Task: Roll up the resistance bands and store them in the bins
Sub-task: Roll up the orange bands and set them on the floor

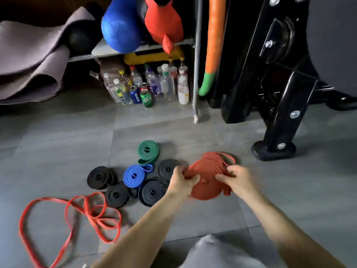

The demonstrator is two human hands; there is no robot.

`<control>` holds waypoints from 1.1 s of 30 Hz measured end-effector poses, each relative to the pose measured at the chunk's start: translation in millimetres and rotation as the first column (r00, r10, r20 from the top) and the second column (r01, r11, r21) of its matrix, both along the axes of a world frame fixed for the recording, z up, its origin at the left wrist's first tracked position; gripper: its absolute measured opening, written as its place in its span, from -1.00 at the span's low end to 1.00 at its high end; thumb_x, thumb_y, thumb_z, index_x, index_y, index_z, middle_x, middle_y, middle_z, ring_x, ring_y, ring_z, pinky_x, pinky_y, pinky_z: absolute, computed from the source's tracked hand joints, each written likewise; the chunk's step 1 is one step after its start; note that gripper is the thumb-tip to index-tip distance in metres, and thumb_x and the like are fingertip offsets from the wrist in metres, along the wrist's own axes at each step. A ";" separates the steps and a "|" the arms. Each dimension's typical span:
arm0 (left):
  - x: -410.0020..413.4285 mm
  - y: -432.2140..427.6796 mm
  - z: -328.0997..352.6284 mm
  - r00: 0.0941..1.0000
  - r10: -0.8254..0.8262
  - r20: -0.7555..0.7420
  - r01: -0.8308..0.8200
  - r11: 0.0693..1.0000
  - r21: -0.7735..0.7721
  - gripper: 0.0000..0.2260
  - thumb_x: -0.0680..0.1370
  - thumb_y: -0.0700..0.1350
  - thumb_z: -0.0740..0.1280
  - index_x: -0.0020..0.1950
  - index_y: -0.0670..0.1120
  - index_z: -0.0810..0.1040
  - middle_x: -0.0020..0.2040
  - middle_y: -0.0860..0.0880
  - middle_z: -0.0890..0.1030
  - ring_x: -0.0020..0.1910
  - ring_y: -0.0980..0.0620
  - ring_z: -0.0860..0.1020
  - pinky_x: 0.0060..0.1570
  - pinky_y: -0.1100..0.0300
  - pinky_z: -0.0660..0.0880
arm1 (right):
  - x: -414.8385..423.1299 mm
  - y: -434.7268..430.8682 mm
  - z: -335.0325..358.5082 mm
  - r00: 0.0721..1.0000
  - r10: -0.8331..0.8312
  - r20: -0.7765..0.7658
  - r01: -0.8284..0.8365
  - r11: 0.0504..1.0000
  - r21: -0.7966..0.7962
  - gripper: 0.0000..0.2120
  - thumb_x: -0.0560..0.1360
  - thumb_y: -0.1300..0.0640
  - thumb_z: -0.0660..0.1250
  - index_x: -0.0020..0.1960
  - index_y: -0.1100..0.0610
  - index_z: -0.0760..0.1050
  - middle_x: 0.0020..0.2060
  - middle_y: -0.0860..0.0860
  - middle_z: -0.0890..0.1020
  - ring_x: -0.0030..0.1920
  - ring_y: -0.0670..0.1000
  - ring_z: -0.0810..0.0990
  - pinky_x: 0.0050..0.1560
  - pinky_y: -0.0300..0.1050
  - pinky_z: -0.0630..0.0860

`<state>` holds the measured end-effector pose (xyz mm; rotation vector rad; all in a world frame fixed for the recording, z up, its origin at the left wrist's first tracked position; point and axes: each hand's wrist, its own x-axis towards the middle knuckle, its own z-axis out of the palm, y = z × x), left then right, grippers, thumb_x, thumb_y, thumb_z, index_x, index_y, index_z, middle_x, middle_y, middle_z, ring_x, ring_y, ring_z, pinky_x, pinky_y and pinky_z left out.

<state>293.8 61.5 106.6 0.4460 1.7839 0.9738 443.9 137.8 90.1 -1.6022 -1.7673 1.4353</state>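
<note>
A wide rust-red band (209, 171), coiled into a big flat roll, is held just above the grey floor. My left hand (181, 180) grips its left edge and my right hand (235, 178) pinches its right side, where a loose loop sticks out. To the left lie rolled bands: a green one (148, 151), a blue one (134, 175) and several black ones (100, 177). A thin red band (85, 209) lies unrolled in loose loops at the lower left. No bin is in view.
Plastic bottles and cans (146, 88) stand under a low shelf at the back. A black machine frame with a round foot (274, 149) stands at the right. A folded mat (32, 60) lies at the left. My knee (216, 252) is at the bottom.
</note>
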 end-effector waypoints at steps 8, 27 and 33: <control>19.8 29.8 -125.8 0.986 0.132 0.104 -0.101 0.960 -0.261 -0.84 0.50 -0.27 0.28 -0.07 -0.03 0.38 -0.14 -0.01 0.46 -0.25 0.07 0.47 -0.21 -0.22 0.58 | 26.1 22.4 -147.5 0.986 -0.042 0.160 0.086 0.956 -0.280 -0.80 0.34 0.16 0.51 -0.34 0.24 0.56 -0.52 0.22 0.59 -0.45 0.23 0.58 -0.30 0.11 0.48; 54.5 105.3 -242.7 0.984 -0.179 0.008 0.168 0.908 -0.384 -0.64 0.40 -0.10 0.23 0.15 -0.21 0.49 0.12 -0.26 0.57 0.14 -0.29 0.49 0.10 -0.05 0.49 | 37.9 87.7 -258.4 0.849 -0.072 0.523 0.217 0.951 -0.222 -0.64 0.36 -0.01 0.49 0.02 0.23 0.60 -0.05 0.23 0.66 -0.02 0.20 0.62 -0.17 -0.08 0.44; 68.8 93.1 -246.8 0.987 0.046 0.155 0.028 0.896 -0.442 -0.46 0.49 -0.20 0.19 0.43 0.16 0.25 0.31 -0.14 0.29 0.07 -0.11 0.43 0.08 0.04 0.52 | 30.5 85.6 -259.2 0.792 -0.037 0.610 0.176 0.970 -0.170 -0.63 0.39 -0.05 0.45 0.07 0.15 0.54 0.04 0.16 0.64 0.10 0.20 0.57 -0.13 -0.11 0.38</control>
